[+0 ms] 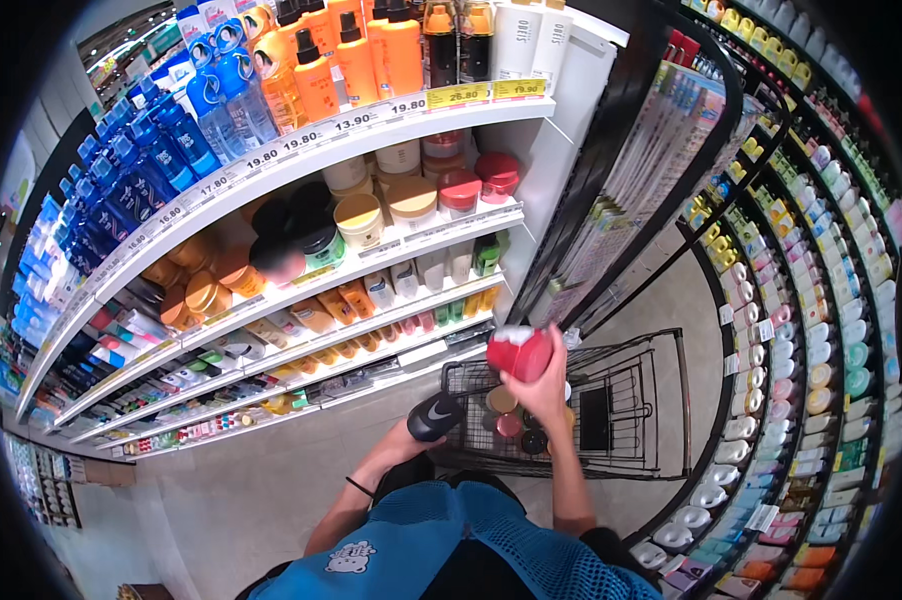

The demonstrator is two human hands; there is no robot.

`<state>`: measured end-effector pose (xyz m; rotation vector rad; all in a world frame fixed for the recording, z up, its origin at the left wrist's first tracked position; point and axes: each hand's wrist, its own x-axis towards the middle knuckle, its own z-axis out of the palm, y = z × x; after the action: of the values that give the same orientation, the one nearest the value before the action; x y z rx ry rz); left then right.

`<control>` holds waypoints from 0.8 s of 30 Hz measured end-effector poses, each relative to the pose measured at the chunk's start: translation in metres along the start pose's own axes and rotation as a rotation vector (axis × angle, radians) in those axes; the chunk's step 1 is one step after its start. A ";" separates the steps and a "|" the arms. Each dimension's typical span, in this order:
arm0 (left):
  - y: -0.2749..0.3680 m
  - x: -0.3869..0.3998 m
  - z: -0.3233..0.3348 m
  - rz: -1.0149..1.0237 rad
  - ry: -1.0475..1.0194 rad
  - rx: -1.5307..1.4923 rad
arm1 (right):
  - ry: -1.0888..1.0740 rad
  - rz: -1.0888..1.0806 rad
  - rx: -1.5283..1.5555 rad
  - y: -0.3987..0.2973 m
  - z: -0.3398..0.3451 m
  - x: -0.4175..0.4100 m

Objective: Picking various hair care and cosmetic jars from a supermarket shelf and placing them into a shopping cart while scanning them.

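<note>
My left hand (406, 442) is closed around a black jar or bottle (434, 417), held low at the near left corner of a wire shopping cart (668, 405). A red container (521, 356) with a whitish patch is gripped in my right hand (545, 382), above the cart's far left part. Inside the cart lie several round-lidded jars, among them a tan-lidded jar (501, 399), a pinkish-red jar (508, 423) and a black-lidded jar (534, 441); my right hand and forearm partly hide the load.
Ahead and left stands a white store shelf (421, 112) with bottles, tubes and lidded jars, including red jars (498, 177). A black-framed rack (653, 150) rises beyond the cart. Long curved shelves of bottles (766, 375) line the right side. Tiled floor (271, 480) shows at left.
</note>
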<state>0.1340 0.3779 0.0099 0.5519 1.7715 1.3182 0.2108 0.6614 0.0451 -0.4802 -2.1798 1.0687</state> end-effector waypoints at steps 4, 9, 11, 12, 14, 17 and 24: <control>-0.010 0.001 -0.034 -0.055 0.059 0.061 | 0.081 -0.076 -0.045 -0.045 0.023 0.110; -0.031 0.007 -0.070 0.008 0.088 -0.080 | 0.170 -0.166 -0.341 -0.084 0.045 0.246; -0.042 0.014 -0.085 0.049 0.089 -0.040 | 0.179 -0.096 -0.420 -0.088 0.054 0.285; -0.047 0.015 -0.091 0.058 0.095 0.023 | 0.191 -0.088 -0.448 -0.087 0.058 0.297; -0.057 0.019 -0.103 0.115 0.089 0.013 | 0.177 -0.056 -0.532 -0.082 0.066 0.320; -0.067 0.021 -0.124 0.244 0.098 -0.021 | 0.165 -0.052 -0.591 -0.070 0.076 0.343; -0.079 0.031 -0.160 0.296 0.090 -0.111 | -0.067 0.007 -0.724 -0.041 0.089 0.388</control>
<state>-0.0047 0.2836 -0.0594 0.7234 1.7222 1.6568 -0.1313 0.8093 0.1913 -0.7683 -2.5896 0.2606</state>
